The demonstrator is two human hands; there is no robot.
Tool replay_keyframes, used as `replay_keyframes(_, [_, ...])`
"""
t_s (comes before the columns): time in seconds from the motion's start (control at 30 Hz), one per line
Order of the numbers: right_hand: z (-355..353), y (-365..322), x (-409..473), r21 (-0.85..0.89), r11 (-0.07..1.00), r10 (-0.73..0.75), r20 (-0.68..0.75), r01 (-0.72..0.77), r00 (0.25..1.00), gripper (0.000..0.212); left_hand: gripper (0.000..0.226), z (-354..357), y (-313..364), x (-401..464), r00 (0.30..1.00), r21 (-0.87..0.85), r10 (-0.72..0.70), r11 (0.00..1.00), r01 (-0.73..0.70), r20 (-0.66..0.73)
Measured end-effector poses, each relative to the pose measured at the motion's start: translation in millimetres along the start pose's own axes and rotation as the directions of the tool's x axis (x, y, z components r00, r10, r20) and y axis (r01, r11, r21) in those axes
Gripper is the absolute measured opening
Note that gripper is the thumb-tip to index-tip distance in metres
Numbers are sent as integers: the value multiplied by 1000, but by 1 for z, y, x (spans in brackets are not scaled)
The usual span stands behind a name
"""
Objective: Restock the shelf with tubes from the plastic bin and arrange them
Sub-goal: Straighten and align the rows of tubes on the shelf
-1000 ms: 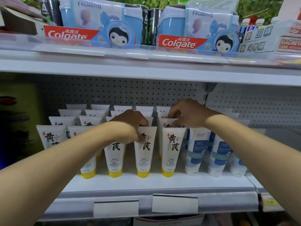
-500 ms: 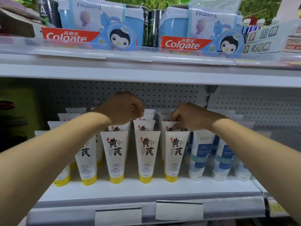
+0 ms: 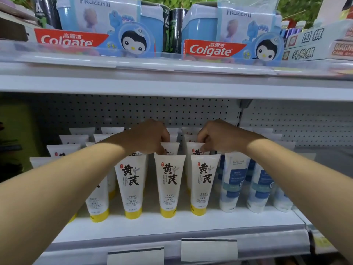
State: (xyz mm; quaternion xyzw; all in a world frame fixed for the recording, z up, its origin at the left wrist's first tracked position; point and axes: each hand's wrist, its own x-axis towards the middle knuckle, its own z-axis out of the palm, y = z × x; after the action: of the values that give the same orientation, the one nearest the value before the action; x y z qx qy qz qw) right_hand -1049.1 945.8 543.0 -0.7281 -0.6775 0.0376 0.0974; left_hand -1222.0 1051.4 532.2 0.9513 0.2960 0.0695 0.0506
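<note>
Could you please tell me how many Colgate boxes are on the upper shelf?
2. One Colgate box sits at the left of the upper shelf, the other Colgate box right of centre. More may be hidden behind them.

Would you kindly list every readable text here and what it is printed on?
"Colgate", "高露洁": left Colgate box, right Colgate box.
"FROZEN II": left blue gift pack, right blue gift pack.
"黄芪": yellow-capped tubes.
"围棋", "斗兽棋": game boxes.
Blue-labelled tubes' print: too small.
Shelf tags: blank.
</note>
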Motion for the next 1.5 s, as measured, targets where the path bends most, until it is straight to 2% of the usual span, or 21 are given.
replay_keyframes(0.17, [-3, 1, -1, 31, 1000, -5, 33, 4, 999, 10, 14, 0, 0, 0, 1000, -41, -3, 999, 3, -14])
replay_keyframes(0.3, [-11, 4, -2, 93, 996, 16, -63, -10, 998, 20, 11, 1, 3, -2, 999, -34, 11, 999, -12, -35])
replay_keyframes(0.47, [-17, 16, 6, 29, 999, 18, -202, -13, 979, 25, 16, 1, 1, -1, 1000, -54, -12, 999, 11, -14])
replay_keyframes(0.6, [-15, 20, 18, 14, 1000, 11, -188, -8, 982, 25, 24, -4, -1, 3, 1000, -77, -18, 997, 20, 22])
replay_keyframes(0.73, [-12, 17, 26, -75, 997, -27, -85, 21, 996, 25, 12, -22, -5, 12, 981, -189, -115, 978, 85, -155])
replay_keyframes(0.8, [-11, 16, 30, -118, 993, -33, -39, 28, 999, 24, 14, -26, -10, 18, 965, -154, -139, 982, 106, -222])
replay_keyframes(0.87, [-9, 15, 33, -145, 989, -31, -10, 29, 999, 22, 21, -24, -13, 24, 974, -94, -127, 989, 111, -185])
replay_keyframes(1.0, [-3, 16, 38, -130, 991, -15, 17, 17, 1000, 18, 29, -10, -14, 36, 997, 64, -75, 995, 75, -6])
replay_keyframes(1.07, [-2, 18, 39, -120, 993, -9, 9, 10, 1000, 18, 31, -5, -15, 40, 998, 64, -65, 996, 63, 26])
replay_keyframes(1.2, [-2, 20, 40, -109, 994, -16, 8, 17, 1000, 14, 30, 0, -16, 43, 999, 61, -41, 997, 40, 25])
replay_keyframes(1.3, [-1, 20, 41, -118, 992, -35, 3, 35, 999, 2, 27, 0, -16, 44, 1000, 29, -27, 999, 27, -1])
replay_keyframes(1.4, [-2, 19, 41, -135, 990, -41, 11, 43, 999, 20, 26, 0, -17, 42, 1000, 11, -26, 1000, 26, -15])
replay_keyframes(1.43, [-2, 19, 41, -135, 990, -42, 13, 43, 999, 20, 25, 0, -17, 42, 1000, 7, -26, 1000, 26, -18])
replay_keyframes(1.5, [-1, 19, 42, -132, 990, -40, 12, 41, 999, 8, 24, 0, -16, 42, 1000, 0, -25, 1000, 25, -18])
